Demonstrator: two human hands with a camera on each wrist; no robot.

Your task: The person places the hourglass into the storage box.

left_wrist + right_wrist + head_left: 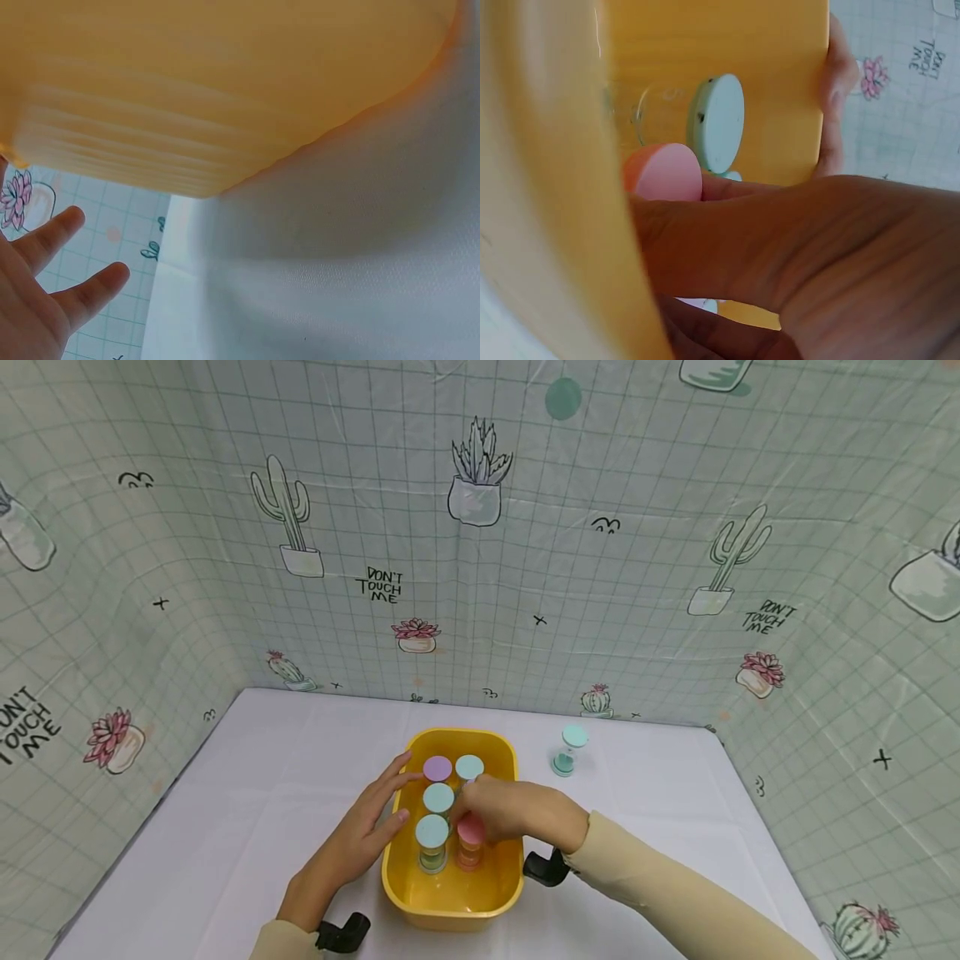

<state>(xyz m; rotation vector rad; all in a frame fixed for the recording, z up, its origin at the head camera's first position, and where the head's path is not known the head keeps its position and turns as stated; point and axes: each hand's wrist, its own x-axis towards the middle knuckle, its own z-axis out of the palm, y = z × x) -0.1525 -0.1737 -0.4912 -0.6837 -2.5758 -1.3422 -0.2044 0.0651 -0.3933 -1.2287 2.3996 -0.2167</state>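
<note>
A yellow plastic bin (pixel 452 903) holds several sand timers, upright, with round coloured caps. My right hand (pixel 498 810) reaches into it from the right and pinches the sand timer with the pink cap (pixel 470 831). In the right wrist view, thumb and finger lie on either side of that pink cap (pixel 671 172). Mint-capped timers (pixel 431 832) stand to its left and behind. A purple-capped timer (pixel 437 768) is at the back left; another purple cap is mostly hidden under my right hand. My left hand (pixel 360 831), fingers spread, rests at the bin's left rim.
One mint-capped sand timer (pixel 570 750) stands on the white tablecloth (pixel 637 777), behind and to the right of the bin. A cloth printed with cacti (pixel 525 577) surrounds the table at the back and sides. Each wrist wears a black camera mount (pixel 546 867).
</note>
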